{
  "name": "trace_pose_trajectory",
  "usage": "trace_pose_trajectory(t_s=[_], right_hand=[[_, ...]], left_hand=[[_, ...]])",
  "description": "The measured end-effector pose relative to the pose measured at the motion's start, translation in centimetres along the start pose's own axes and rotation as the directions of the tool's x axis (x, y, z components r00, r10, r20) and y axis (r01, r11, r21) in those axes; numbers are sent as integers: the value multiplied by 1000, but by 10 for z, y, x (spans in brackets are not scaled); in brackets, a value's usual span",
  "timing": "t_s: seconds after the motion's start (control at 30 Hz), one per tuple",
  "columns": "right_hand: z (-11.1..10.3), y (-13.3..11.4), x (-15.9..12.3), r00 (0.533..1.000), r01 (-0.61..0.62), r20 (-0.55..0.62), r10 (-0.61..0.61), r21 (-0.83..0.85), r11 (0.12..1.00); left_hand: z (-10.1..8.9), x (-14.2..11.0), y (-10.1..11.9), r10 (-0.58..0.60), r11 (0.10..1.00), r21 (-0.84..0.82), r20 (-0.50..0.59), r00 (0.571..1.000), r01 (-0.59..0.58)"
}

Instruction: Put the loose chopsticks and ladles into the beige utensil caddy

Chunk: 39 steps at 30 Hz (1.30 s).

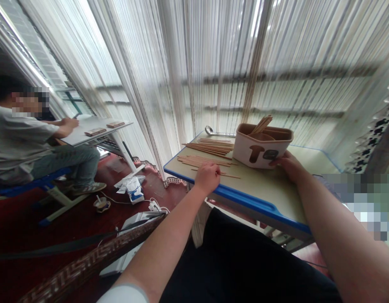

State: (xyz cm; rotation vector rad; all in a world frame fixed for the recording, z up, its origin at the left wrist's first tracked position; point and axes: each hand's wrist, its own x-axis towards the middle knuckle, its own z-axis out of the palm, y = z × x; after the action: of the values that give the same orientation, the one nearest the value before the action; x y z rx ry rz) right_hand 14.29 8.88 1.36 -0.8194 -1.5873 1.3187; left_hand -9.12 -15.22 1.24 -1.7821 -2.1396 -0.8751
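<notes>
Chopsticks (210, 149) laid in groups on counter (264, 185), more in container (245, 148). Left hand (207, 177): fingers narrow, hold unclear; right hand (291, 167): fingers holding container.

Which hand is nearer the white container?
Right. The right hand touches the white container at its lower right corner; the left hand is off to its left, at the wooden sticks.

Blue-edged desk (260, 189), chopsticks (209, 149), ladle (209, 131), container (241, 152)

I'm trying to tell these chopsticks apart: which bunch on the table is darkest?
The middle bunch. It is brown, while the back bunch, nearest the ladle, and the front bunch, by the left hand, are paler.
</notes>
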Motion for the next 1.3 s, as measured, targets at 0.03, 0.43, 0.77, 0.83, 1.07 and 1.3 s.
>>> trace_pose_trajectory(t_s=[0.03,0.43,0.77,0.83,1.07,1.3], right_hand=[[0,0,0,1000,8,4,-8,1,1000],[2,-5,-5,1000,7,10,-7,-12,1000],[2,-4,-4,999,9,48,-9,-1,1000],[2,-4,-3,1000,-6,23,6,-5,1000],[0,-1,-2,999,17,44,-16,-9,1000],[2,0,-1,1000,30,-4,-30,-39,999]], left_hand=[[0,0,0,-4,1000,12,0,1000,4],[0,-2,6,-32,993,114,27,999,29],[-4,-5,15,-40,970,242,115,993,11],[-6,-2,16,0,963,266,145,989,-39],[-15,28,26,236,971,13,-248,940,-241],[-11,115,48,55,852,-346,-689,723,-394]])
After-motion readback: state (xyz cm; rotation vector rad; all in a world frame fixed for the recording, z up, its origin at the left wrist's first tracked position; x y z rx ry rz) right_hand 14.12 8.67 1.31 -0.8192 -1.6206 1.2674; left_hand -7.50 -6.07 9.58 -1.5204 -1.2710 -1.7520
